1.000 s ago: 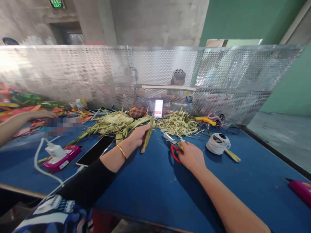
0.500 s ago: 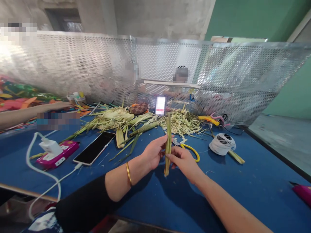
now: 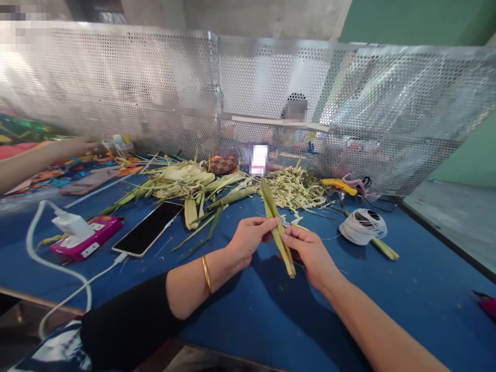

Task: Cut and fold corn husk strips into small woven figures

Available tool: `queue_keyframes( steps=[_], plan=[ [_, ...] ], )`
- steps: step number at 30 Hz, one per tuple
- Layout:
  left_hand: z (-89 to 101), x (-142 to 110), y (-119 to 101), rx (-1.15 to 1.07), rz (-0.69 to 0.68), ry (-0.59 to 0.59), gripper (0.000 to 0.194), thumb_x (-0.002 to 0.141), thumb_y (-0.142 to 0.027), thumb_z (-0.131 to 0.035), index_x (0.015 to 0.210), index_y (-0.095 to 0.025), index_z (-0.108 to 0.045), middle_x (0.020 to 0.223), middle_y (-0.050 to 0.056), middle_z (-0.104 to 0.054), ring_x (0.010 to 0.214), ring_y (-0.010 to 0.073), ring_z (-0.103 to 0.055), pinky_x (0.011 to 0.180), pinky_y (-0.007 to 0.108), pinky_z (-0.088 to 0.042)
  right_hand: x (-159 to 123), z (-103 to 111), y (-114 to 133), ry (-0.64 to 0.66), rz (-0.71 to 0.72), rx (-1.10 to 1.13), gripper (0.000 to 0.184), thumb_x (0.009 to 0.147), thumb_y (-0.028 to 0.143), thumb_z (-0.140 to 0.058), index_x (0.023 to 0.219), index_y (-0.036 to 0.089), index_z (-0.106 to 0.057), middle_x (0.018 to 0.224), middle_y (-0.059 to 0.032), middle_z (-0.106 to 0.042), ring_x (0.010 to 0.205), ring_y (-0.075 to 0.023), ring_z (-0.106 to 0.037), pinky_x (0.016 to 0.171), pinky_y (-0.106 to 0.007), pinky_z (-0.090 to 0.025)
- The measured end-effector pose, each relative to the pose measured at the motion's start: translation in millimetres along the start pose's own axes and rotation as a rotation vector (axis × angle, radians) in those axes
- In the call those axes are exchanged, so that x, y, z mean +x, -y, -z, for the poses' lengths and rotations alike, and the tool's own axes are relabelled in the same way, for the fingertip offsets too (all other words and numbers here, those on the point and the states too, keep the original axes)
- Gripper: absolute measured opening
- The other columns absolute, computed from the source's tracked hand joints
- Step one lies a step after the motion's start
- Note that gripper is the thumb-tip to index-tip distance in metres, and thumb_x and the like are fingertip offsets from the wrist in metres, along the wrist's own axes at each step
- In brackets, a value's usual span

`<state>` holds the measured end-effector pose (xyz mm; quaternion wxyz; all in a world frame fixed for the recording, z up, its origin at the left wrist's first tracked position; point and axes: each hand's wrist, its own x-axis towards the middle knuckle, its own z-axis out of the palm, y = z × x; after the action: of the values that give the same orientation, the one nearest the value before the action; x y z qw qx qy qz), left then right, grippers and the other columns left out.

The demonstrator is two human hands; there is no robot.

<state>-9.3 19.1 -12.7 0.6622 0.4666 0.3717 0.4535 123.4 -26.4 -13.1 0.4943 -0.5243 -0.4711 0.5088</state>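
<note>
One husk [image 3: 278, 231], held aslant above the surface [image 3: 240, 320], is pinched by left hand [image 3: 251, 238] and right hand [image 3: 311, 252] from opposite sides — probably to keep it steady; husk pile [image 3: 184, 180] lies beyond — likely there for easy reach.

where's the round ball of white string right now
In the head view, the round ball of white string sits on the blue tabletop, right of the person's right hand, beside a pale yellow-green husk piece.

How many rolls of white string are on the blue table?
1. The roll is to the right of the right hand, with a leaf strip poking out beside it. Another could be hidden behind the leafy heaps.
</note>
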Motion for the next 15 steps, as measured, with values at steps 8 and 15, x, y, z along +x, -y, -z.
queue_keyframes(
  steps=[8, 15],
  plan=[
    [0.4, -0.2, -0.3, 0.061, -0.017, -0.048, 0.033, 0.058, -0.047, -0.076, 0.057, -0.015, -0.068, 0.057, 0.002, -0.059, 0.056, 0.0099, -0.046, 0.056, 0.024, -0.037, 2.3, -1.5, -3.8, 0.048, 0.049, -0.136, 0.035, 0.061, 0.048, -0.073, 0.070, 0.019, -0.054, 0.055, 0.0060, -0.048, 0.049, -0.0106, -0.045, 0.045, -0.024, -0.039],
    [1.0, 0.7, 0.8, 0.084, -0.018, -0.034, 0.040, 0.056, -0.052, -0.077, 0.051, -0.015, -0.063, 0.048, -0.002, -0.047, 0.050, 0.0079, -0.038, 0.051, 0.024, -0.031, 3.2, 2.4, -6.5, 0.037, 0.024, -0.068, 0.039, 0.064, 0.052, -0.069, 0.059, 0.019, -0.048, 0.050, 0.0057, -0.043, 0.046, -0.0090, -0.040, 0.044, -0.023, -0.034]
  ],
)
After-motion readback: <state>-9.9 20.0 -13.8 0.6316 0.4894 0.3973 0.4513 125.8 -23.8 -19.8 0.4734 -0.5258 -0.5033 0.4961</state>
